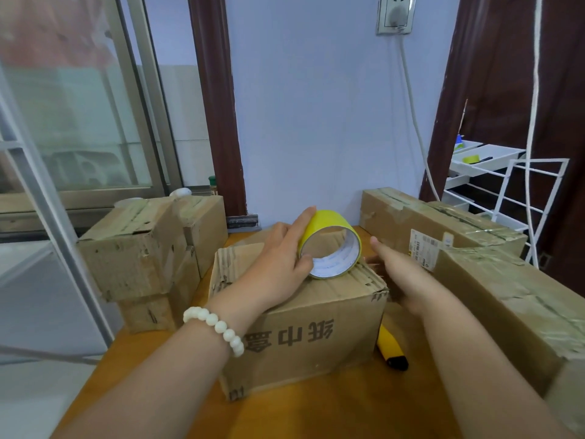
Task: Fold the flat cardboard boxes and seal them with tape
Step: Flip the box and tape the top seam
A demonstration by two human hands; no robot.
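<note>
Your left hand (278,264) grips the tape roll (326,223) on the folded box (304,337) (seam seemingly untaped), your right hand (402,274) lies flat against its side; other boxes (126,251) look sealed.

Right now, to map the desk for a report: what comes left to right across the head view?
First the stacked cardboard boxes → left hand → yellow tape roll → right hand → nearer long taped box.
</note>
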